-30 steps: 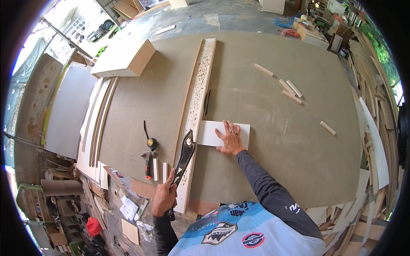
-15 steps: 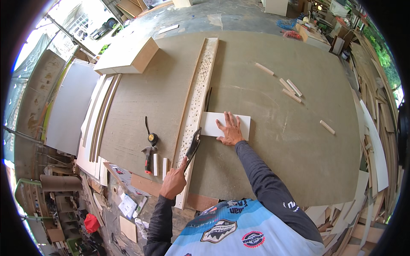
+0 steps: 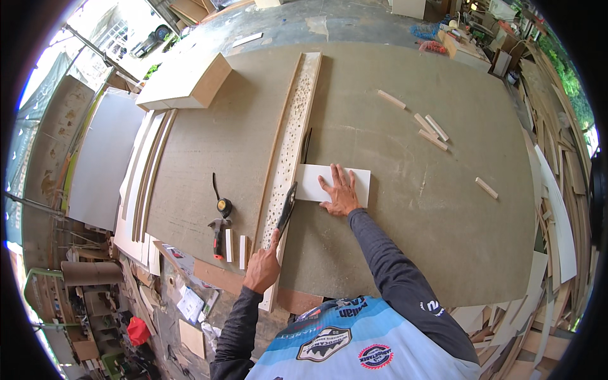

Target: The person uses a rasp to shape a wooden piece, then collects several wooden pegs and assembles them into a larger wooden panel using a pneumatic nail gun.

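Observation:
My right hand (image 3: 341,193) lies flat with fingers spread on a small white board (image 3: 312,182). The board's left end meets the edge of a long, pale wooden strip (image 3: 292,132) dotted with many holes or spots. My left hand (image 3: 262,270) is closed round the near end of a slim black tool (image 3: 286,210), its index finger stretched along it. The tool slants over the strip, with its far end at the board's near left corner; its exact kind is unclear. Left of the strip lie a claw hammer (image 3: 218,239), a tape measure (image 3: 223,206) and two short white strips (image 3: 243,252).
All this rests on a large brown-grey work table (image 3: 392,253). Several short wooden sticks (image 3: 433,126) are scattered at right. A white box (image 3: 183,85) stands at far left, near long boards (image 3: 147,171). Stacked timber offcuts (image 3: 570,190) line the right side.
My left hand and the black tool have shifted slightly away from me along the strip. My right hand stays flat on the white board.

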The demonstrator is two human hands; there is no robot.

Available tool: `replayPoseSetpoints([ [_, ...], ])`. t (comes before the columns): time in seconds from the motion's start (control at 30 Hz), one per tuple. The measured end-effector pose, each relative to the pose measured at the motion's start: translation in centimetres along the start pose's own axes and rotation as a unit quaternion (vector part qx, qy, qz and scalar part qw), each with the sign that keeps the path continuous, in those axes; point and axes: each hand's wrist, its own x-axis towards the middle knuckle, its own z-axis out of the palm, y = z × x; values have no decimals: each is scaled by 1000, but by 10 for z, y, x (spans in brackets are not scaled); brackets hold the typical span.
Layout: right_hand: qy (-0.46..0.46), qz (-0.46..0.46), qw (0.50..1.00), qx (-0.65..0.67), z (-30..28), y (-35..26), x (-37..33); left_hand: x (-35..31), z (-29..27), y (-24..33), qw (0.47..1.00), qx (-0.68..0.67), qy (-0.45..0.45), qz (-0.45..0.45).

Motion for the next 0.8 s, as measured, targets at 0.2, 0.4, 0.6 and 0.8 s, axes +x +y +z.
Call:
replayPoseSetpoints([
  [0.2, -1, 5, 1000, -3, 0, 8, 12, 16, -5, 3, 1000, -2, -12, -5],
  [0.4, -1, -3, 1000, 13, -5, 12, 18, 25, -11, 6, 1000, 0, -21, -15],
  [0.6, -6, 4, 1000, -5, -5, 15, 22, 30, -11, 9, 1000, -10, -16, -17],
  [0.8, -6, 8, 1000, -10, -9, 16, 28, 36, -11, 9, 1000, -3, -10, -14],
])
